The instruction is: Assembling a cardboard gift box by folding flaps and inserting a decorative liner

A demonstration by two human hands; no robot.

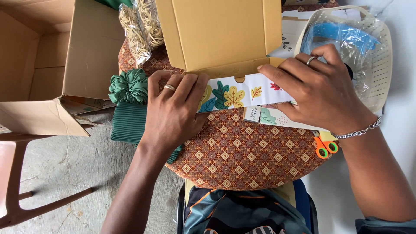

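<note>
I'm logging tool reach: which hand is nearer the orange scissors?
Right. The right hand holds the box just above the scissors, which lie by its wrist. The left hand is across the table.

Round patterned table (242, 160) — leaf-printed box (236, 93), orange scissors (325, 148), green cloth (129, 108), bagged straw (139, 28)
</note>
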